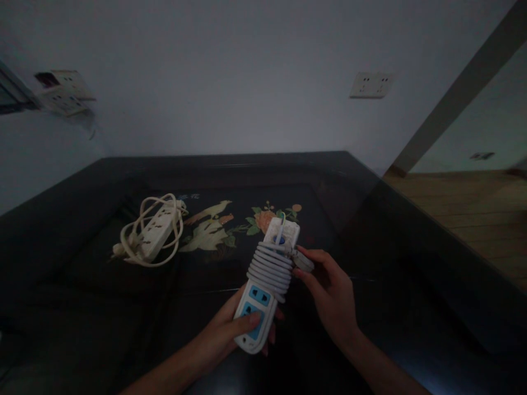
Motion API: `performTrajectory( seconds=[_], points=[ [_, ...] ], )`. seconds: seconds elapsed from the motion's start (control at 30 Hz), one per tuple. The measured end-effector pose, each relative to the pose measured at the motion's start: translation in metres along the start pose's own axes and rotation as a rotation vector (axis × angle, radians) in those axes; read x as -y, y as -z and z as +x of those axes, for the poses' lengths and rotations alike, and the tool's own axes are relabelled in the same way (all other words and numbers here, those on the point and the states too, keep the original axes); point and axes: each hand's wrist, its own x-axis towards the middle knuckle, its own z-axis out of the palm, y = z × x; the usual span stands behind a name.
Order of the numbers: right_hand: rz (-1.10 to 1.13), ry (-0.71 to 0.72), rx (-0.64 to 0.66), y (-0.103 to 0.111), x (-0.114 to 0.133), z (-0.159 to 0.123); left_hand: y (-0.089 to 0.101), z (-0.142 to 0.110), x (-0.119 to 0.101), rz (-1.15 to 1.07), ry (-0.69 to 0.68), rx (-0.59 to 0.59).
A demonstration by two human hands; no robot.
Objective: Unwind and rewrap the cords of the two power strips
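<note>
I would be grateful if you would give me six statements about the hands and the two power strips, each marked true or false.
1. The left hand holds the near strip. True.
2. Nothing is wound around the near strip. False: its cord is wound around it.
3. The right hand has its fingertips at the plug. True.
4. The far strip lies on the table. True.
5. The far strip is to the right of the near strip. False: it is to the left.
6. Both hands touch the far strip. False: neither does.
</note>
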Motion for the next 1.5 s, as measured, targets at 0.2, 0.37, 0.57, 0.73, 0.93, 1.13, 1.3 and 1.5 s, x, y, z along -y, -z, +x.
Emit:
performTrajectory(
  seconds=[0.2, 0.37, 0.57, 0.73, 0.93, 1.13, 1.3, 1.5],
  points=[
    [-0.016, 0.018, 0.025, 0.002, -0.001, 0.0, 0.002, 0.001, 0.003, 0.005, -0.011, -0.011],
    [-0.01, -0.028, 0.009, 0.0, -0.003, 0.001, 0.0, 0.001, 0.002, -0.01, 0.001, -0.041],
    [0.016, -0.083, 0.045, 0.001, -0.001, 0.006, 0.0, 0.001, 0.001, -0.016, 0.04, -0.058],
    [0.002, -0.091, 0.093, 0.007, 0.0, 0.013, 0.0, 0.001, 0.0, 0.026, 0.027, -0.063],
    [0.11, -0.154, 0.165, 0.015, 0.001, 0.018, 0.001, 0.002, -0.002, 0.107, 0.007, -0.09],
    [0.009, -0.09, 0.121, 0.019, 0.008, 0.021, 0.002, 0.0, 0.001, 0.281, -0.008, -0.177],
    [0.02, -0.001, 0.084, 0.03, 0.021, 0.026, -0.001, -0.001, -0.013, 0.568, 0.008, -0.177],
    [-0.007, -0.094, 0.09, 0.056, 0.024, 0.038, -0.002, -0.006, -0.039, 0.818, 0.063, 0.067]
  ],
)
